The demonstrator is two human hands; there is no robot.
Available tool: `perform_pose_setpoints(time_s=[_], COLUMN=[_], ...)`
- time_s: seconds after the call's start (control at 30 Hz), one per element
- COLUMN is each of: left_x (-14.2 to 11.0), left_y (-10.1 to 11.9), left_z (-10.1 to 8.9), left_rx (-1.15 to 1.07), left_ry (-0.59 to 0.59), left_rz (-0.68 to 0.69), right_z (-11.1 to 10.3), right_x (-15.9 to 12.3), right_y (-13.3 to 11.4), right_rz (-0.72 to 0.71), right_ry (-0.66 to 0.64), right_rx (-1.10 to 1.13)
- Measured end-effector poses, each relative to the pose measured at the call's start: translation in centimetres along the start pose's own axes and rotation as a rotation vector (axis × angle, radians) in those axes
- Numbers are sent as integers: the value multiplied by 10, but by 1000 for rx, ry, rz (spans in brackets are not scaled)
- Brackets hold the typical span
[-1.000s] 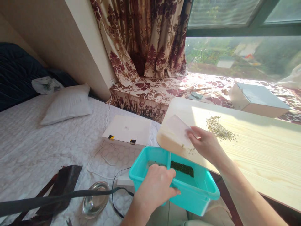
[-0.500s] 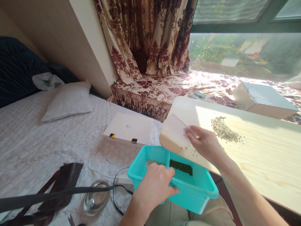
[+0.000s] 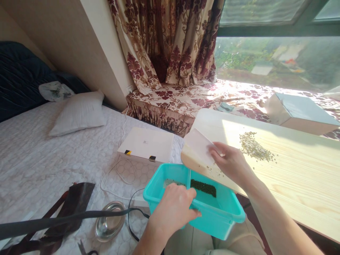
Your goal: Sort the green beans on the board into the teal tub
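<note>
My left hand point(image 3: 177, 205) is closed on the near rim of a turquoise divided plastic box point(image 3: 217, 221), which is tucked against the table's edge above my lap. Dark green beans point(image 3: 203, 187) lie in its right compartment; the left one has some pale grains, partly hidden by my hand. In my right hand point(image 3: 230, 161) is a thin, whitish, translucent sheet point(image 3: 198, 143), pinched at its right edge and tilted over the table corner. A few loose beans are scattered by the table's edge below the sheet. Further right, a pile of greenish-brown beans point(image 3: 256, 147) lies on the tabletop.
The light wooden table point(image 3: 300, 177) fills the right. On the quilted bed point(image 3: 77, 156) are a white box point(image 3: 146, 143), a steel bowl point(image 3: 110, 223), scissors point(image 3: 82, 248), a dark strap and a pillow point(image 3: 79, 113). Another box point(image 3: 305, 111) stands by the window.
Both hands keep nearly the same position. The turquoise box appears shifted very slightly left, and the surroundings slightly right.
</note>
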State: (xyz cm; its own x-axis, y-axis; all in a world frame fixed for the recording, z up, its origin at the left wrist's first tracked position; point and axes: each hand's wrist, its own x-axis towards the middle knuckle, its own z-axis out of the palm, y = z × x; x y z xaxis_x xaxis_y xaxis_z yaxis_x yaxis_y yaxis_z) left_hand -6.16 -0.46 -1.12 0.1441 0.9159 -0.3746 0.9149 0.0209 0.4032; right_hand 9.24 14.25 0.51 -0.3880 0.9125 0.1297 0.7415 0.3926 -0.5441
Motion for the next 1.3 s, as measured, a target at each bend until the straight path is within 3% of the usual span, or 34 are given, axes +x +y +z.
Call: perform_pose_setpoints(time_s=[0.57, 0.73, 0.93, 1.13, 1.3], left_x=[-5, -7, -7, -9, -10], left_y=[-5, -9, -9, -3, 2], left_z=[-11, -15, -18, -18, -14], left_rx=[84, 119, 145, 127, 94], left_ry=[9, 36, 53, 13, 16], left_rz=[-33, -11, 13, 5, 26], right_z=[6, 8, -6, -10, -7], right_x=[6, 7, -4, -1, -4], right_y=[-11, -22, -34, -17, -12], right_rz=[-65, -153, -241, -179, -175], right_ry=[-51, -170, -342, -149, -161], right_rx=[20, 12, 3, -21, -15])
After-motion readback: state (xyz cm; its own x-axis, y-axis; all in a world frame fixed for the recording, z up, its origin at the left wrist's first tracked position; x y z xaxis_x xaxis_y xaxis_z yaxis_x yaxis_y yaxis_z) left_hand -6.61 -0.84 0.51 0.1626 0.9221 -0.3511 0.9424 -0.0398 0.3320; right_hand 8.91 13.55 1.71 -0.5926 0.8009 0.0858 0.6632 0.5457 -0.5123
